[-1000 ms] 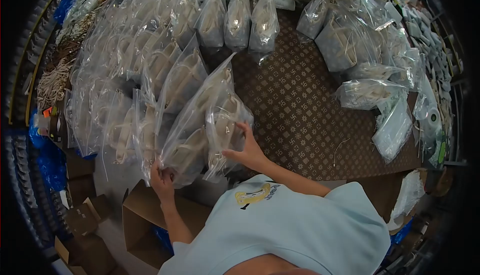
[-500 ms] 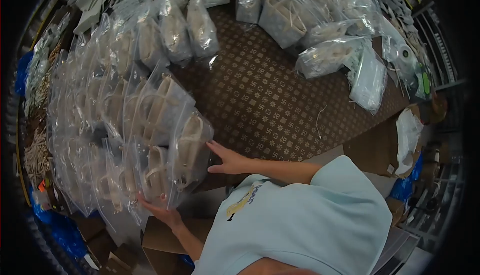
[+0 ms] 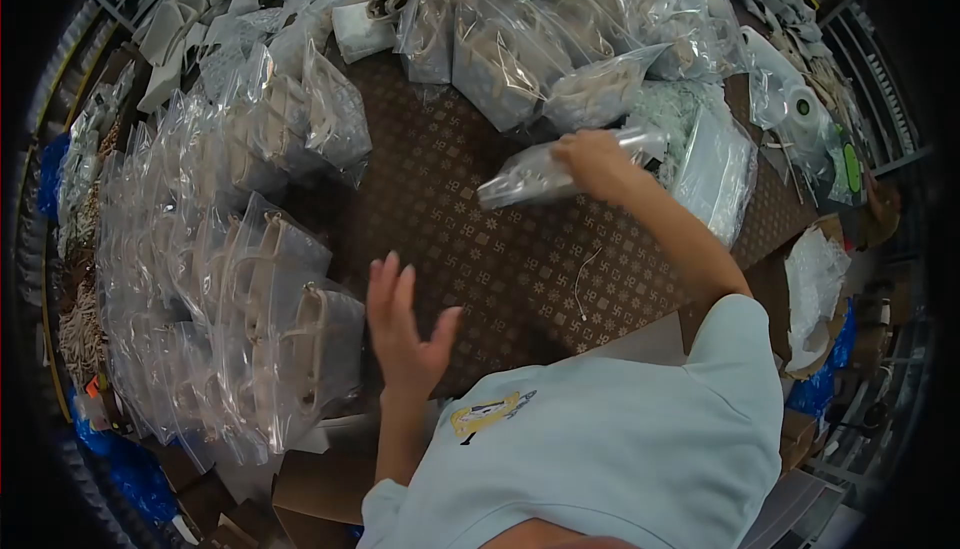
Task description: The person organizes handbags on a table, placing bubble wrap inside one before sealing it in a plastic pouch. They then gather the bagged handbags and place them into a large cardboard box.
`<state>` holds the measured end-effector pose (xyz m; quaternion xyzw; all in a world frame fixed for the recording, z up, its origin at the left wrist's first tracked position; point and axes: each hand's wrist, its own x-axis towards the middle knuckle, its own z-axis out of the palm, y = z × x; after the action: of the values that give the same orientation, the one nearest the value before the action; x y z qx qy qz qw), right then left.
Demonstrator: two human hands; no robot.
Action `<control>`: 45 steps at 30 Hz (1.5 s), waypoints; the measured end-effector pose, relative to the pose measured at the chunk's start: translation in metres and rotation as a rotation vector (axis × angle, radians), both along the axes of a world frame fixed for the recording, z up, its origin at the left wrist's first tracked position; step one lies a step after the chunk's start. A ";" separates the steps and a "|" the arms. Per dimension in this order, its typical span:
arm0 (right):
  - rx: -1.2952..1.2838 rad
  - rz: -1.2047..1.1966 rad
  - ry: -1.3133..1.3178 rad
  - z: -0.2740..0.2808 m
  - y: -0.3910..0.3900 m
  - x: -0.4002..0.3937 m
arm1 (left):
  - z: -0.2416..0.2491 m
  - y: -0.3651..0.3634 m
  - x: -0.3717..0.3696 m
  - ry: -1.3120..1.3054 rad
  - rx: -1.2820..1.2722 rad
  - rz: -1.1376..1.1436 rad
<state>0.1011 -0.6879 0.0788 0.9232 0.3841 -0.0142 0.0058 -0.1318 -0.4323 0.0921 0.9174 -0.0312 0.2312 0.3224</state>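
Note:
My right hand (image 3: 597, 164) grips a clear plastic-wrapped bag (image 3: 525, 177) from above, over the brown patterned table cover (image 3: 455, 239). The bag is tilted and slightly blurred, so its contents do not show clearly. Held above the cover with fingers spread, my left hand (image 3: 408, 327) is open and touches nothing. Just left of it stands the nearest beige handbag in a clear plastic bag (image 3: 325, 339), at the end of tightly packed rows of similar bagged handbags (image 3: 215, 259).
More bagged handbags (image 3: 500, 59) stand at the far side. A stack of clear plastic bags (image 3: 715, 169) lies right of my right hand, near a roll of plastic film (image 3: 800, 109). A loose string (image 3: 583, 284) rests on the cover. Cardboard boxes (image 3: 320, 484) are below the table edge.
My right hand has left the bagged handbags on the left, reached to the far right and taken hold of a plastic-wrapped bag. My left hand has come off the row and risen over the cover.

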 end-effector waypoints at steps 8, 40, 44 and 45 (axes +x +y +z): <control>0.315 0.078 0.276 0.065 -0.007 0.010 | -0.049 -0.054 0.080 0.551 0.071 -0.150; 0.961 -0.158 1.062 -0.096 0.208 -0.051 | -0.071 0.162 0.122 0.280 -0.200 0.573; 0.899 -0.028 0.958 -0.148 0.249 -0.042 | -0.080 0.183 0.133 0.391 -0.350 0.489; 0.909 -0.047 0.953 -0.156 0.260 -0.040 | -0.082 0.192 0.139 0.360 -0.368 0.471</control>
<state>0.0613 -0.4278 -0.0773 0.7342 0.2922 -0.2580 -0.5559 0.0072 -0.2403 0.0100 0.8519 0.2811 0.1355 0.4206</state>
